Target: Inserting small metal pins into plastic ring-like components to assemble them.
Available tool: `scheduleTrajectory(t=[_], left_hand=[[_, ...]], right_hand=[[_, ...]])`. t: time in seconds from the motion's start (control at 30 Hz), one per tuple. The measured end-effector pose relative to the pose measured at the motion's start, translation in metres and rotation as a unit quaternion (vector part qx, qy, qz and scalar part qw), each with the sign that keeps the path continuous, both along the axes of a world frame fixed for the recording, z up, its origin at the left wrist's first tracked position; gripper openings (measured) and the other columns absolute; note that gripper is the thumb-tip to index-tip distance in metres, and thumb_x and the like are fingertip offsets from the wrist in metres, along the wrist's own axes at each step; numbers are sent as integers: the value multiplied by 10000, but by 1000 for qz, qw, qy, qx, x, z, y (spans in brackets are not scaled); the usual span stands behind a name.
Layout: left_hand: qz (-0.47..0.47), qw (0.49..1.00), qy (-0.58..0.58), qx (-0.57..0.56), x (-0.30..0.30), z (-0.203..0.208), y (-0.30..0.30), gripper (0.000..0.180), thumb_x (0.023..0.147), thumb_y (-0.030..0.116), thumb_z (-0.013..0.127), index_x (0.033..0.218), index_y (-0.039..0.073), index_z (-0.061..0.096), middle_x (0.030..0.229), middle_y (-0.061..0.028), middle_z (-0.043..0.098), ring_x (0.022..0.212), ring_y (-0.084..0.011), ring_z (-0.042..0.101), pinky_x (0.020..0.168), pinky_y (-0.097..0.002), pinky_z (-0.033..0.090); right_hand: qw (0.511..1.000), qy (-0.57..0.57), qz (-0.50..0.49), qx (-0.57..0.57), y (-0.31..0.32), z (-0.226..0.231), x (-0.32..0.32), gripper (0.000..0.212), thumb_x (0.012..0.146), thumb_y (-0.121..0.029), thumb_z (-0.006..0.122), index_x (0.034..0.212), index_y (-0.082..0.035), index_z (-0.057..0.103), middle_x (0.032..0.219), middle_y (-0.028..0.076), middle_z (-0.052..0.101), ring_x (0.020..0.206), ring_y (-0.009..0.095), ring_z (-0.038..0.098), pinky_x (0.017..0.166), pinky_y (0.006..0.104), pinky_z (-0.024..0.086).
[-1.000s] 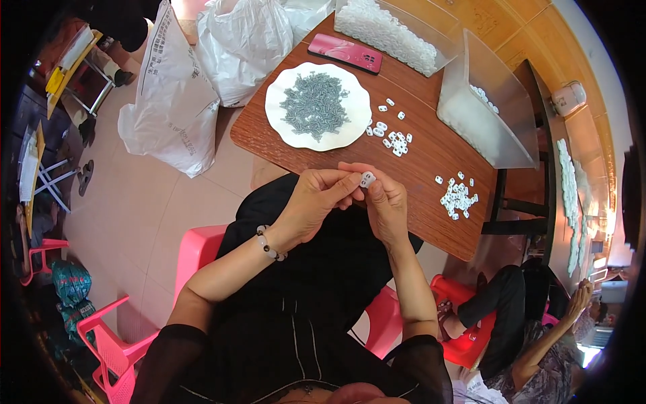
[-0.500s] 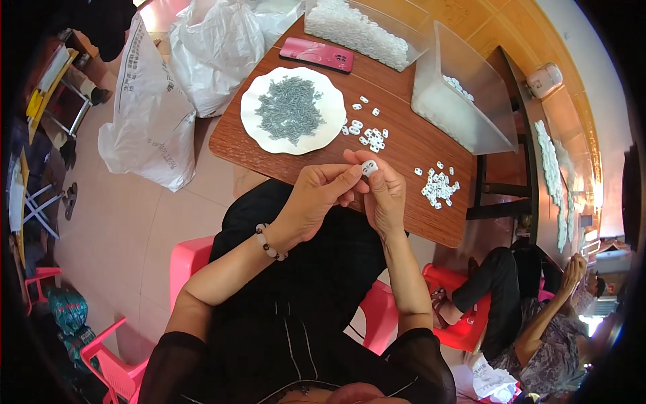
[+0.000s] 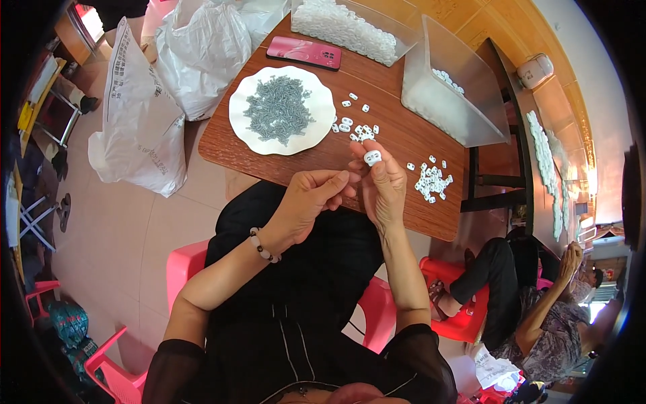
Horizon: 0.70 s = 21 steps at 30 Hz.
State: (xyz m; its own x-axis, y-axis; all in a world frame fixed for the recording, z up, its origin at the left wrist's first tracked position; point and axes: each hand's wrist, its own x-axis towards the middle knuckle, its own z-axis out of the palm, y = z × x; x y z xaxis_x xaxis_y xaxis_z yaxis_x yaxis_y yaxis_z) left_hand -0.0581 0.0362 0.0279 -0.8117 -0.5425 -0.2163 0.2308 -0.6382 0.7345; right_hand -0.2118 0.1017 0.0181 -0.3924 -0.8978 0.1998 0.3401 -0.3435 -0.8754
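Between the thumb and fingers of my right hand (image 3: 385,185) is a small white plastic piece with two holes (image 3: 373,157), held over the table's near edge. My left hand (image 3: 313,202), with a beaded bracelet at the wrist, is just left of it, thumb and forefinger pinched together. Whatever those fingers may hold is too small to see. Beyond my hands, a white scalloped plate (image 3: 240,135) bears a heap of small grey screws (image 3: 279,109). Loose white two-hole pieces (image 3: 364,132) lie right of the plate, and a second pile of white pieces (image 3: 432,182) is near the table's right side.
A pink phone (image 3: 304,52) lies behind the plate. Clear bins of white parts (image 3: 346,32) and a taller tilted bin (image 3: 457,111) stand at the table's far side. White sacks (image 3: 138,128) are on the floor at left. Another person (image 3: 548,330) sits at right.
My left hand has drawn away from the white piece, down and left. My right hand keeps hold of the piece, which has turned a little. The view has shifted slightly.
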Motion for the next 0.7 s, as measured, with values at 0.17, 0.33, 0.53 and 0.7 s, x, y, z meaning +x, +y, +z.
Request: scheduleTrajectory(t=[0.17,0.33,0.53,0.7], left_hand=[[7,1000,-19,1,0,-4,0,275,950,262,635,1048,17,711,820,-12,682,643,-37,504,608,-176,406],[5,1000,-27,9,0,-13,0,272,951,260,634,1049,18,712,819,-5,678,638,-36,503,602,-174,402],[-1,999,-36,23,0,-22,1,269,956,271,627,1057,37,713,809,18,667,630,-29,502,594,-167,389],[-10,998,-37,46,3,-19,-1,259,958,225,623,1073,4,696,815,7,647,679,-46,527,629,-173,429]], right_hand=[[1000,12,-6,-5,-1,-4,-6,453,958,-242,619,1294,52,543,1227,223,624,1016,172,607,901,306,477],[1000,9,-15,-11,-2,-4,-6,448,955,-232,623,1296,48,544,1225,223,624,1035,186,609,906,317,472],[999,-41,-12,-16,0,-10,-12,464,944,-255,636,1288,44,550,1204,215,636,1012,202,609,906,328,469],[996,-81,14,-37,1,-17,-14,460,934,-273,644,1263,40,568,1114,195,674,950,190,599,869,323,474]])
